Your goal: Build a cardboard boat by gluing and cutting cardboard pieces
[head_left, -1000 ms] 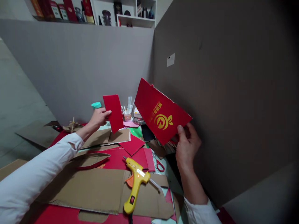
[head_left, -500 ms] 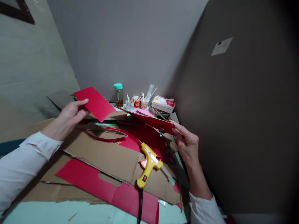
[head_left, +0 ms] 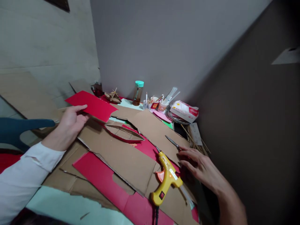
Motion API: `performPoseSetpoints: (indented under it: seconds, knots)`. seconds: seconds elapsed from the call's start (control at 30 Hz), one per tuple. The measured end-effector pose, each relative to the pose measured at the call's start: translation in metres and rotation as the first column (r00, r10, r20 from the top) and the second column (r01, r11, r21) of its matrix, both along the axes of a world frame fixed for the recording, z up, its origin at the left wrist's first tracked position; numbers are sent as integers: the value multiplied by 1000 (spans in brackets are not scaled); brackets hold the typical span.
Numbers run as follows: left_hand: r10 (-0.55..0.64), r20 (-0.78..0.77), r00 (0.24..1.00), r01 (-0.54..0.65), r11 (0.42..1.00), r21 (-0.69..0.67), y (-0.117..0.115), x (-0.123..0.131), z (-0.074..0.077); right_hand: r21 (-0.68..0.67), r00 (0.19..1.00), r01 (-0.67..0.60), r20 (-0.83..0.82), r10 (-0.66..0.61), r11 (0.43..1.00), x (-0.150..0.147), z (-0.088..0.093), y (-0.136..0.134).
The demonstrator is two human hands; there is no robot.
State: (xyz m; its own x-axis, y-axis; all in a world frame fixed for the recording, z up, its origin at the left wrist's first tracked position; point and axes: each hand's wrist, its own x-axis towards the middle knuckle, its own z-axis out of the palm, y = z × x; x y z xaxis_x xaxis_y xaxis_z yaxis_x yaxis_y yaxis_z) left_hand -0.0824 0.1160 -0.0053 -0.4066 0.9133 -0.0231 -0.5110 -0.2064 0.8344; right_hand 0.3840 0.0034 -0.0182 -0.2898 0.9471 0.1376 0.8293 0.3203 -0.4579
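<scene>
While our left hand point(head_left: 70, 125) pinches a red card point(head_left: 91, 105), our right hand point(head_left: 199, 165) touches the scissors point(head_left: 172, 141)

As we hold the card up at left, thumb on top, our right fingers curl loosely at the scissors' handle; whether they grip it, we cannot tell. A yellow glue gun point(head_left: 166, 181) lies near that hand, and a boat-shaped piece point(head_left: 124, 134) sits between card and gun.
</scene>
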Motion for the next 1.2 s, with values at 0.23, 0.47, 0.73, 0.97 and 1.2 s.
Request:
performPoseSetpoints:
  seconds: [0.23,0.47,0.73,0.97,1.2]
  knots:
    - [-115,2,993,114,991,-71,-12,21,-6,-62,993,112,38,-110,992,-2,-4,3]
    - [-239,-41,970,240,970,29,-34,54,4,-4,978,179,105,-178,984,1,-16,9]
    - [-344,-86,935,350,935,60,-50,82,5,69,930,299,202,-307,952,-1,-23,13]
    - [-381,-69,922,386,920,71,-64,107,8,110,913,344,195,-359,933,-7,-30,14]
    - [-434,-88,897,439,896,57,-76,119,1,166,927,374,-33,-374,912,-13,-22,8]
